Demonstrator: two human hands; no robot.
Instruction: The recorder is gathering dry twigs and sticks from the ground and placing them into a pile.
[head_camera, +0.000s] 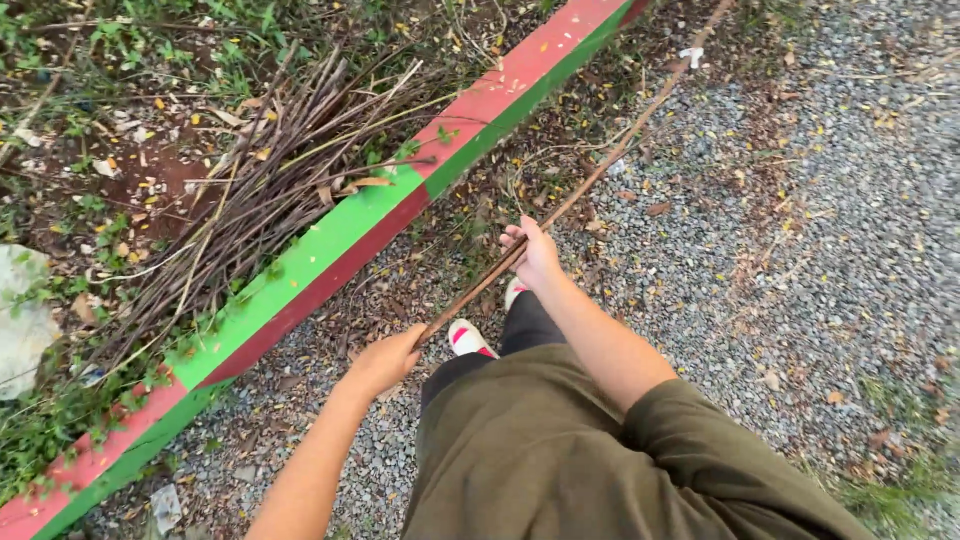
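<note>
A long thin brown stick (600, 170) runs from the lower middle up to the top right, above the gravel. My left hand (385, 360) grips its near end. My right hand (535, 252) is closed around it a little farther up. Below my hands I see my olive shirt, dark trousers and a white and pink shoe (468, 338).
A red and green painted kerb (340, 235) crosses diagonally from lower left to top middle. Behind it lies a pile of dry sticks (250, 190) on soil with weeds. A pale stone (20, 320) sits at the left edge. Grey gravel (820, 200) with fallen leaves covers the right.
</note>
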